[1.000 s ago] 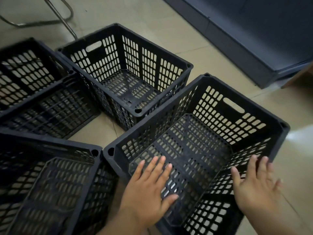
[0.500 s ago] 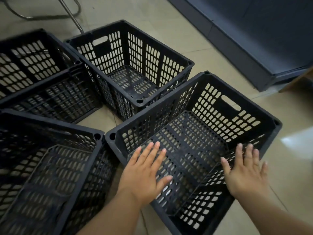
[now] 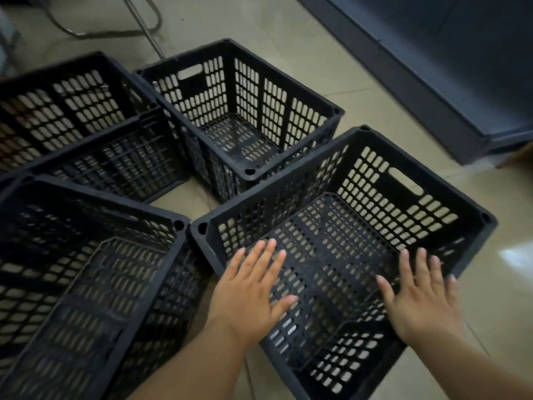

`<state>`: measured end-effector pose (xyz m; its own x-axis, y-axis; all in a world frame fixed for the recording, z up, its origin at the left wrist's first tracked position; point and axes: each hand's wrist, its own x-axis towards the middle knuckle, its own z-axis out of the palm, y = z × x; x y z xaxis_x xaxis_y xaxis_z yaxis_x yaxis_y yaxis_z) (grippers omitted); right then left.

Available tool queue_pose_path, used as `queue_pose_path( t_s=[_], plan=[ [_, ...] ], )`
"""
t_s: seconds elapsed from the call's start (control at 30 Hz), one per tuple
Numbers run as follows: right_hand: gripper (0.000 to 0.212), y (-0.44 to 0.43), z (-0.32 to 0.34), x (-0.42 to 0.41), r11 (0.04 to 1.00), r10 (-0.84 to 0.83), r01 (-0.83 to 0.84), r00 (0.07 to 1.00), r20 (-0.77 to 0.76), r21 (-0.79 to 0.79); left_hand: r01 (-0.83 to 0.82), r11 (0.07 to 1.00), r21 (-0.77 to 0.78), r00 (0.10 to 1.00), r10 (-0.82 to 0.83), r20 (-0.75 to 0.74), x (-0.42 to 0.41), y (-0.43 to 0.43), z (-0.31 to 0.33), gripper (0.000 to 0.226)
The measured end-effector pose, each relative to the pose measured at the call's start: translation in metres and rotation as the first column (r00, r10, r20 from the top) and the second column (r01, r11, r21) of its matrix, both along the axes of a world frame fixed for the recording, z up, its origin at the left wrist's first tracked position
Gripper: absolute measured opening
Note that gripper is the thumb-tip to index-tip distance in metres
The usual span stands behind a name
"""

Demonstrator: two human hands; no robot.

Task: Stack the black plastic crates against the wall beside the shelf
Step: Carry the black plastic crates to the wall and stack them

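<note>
Several black perforated plastic crates stand open-side up on the tiled floor. The nearest crate [image 3: 427,203] lies at the lower right, with an oval handle slot in its far wall. My left hand [image 3: 251,290] hovers flat, fingers spread, over its near left rim. Over the same crate's near right side my right hand [image 3: 421,295] is spread flat too. Neither hand holds anything. Another crate [image 3: 288,82] stands behind it, a third [image 3: 86,215] at the lower left, a fourth [image 3: 57,82] at the upper left.
The dark blue base of a shelf unit [image 3: 432,82] runs along the upper right. Metal chair legs [image 3: 144,27] stand on the beige tiled floor [image 3: 317,47] at the top. A brown edge [image 3: 519,157] shows beside the shelf end.
The view has shifted so the crates sit lower and further right in frame. Both hands have slid a little farther out over the nearest crate, still flat and spread.
</note>
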<state>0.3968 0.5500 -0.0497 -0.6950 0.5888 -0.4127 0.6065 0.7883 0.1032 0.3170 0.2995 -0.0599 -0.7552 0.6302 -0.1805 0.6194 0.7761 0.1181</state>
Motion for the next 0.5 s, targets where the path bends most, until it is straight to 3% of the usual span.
queue_pose_path(
  t_s=[0.13, 0.27, 0.4, 0.5],
  plan=[
    [0.087, -0.013, 0.013, -0.012, 0.997, 0.067, -0.071, 0.993, 0.097, 0.043, -0.228, 0.969, 0.099, 0.97, 0.234, -0.061, 0.011, -0.022, 0.012, 0.073],
    [0.074, -0.072, 0.031, -0.05, 0.944, 0.331, -0.329, 0.943, -0.042, 0.038, -0.436, 0.898, 0.061, 0.899, 0.437, -0.013, 0.018, -0.086, 0.025, 0.069],
    [0.066, -0.168, 0.045, -0.107, 0.815, 0.57, -0.579, 0.795, -0.208, 0.023, -0.631, 0.776, -0.014, 0.775, 0.629, -0.064, 0.03, -0.166, 0.048, 0.073],
    [0.064, -0.238, 0.05, -0.142, 0.669, 0.722, -0.743, 0.645, -0.249, 0.016, -0.749, 0.657, -0.085, 0.662, 0.742, -0.101, 0.049, -0.231, 0.051, 0.076]
  ],
)
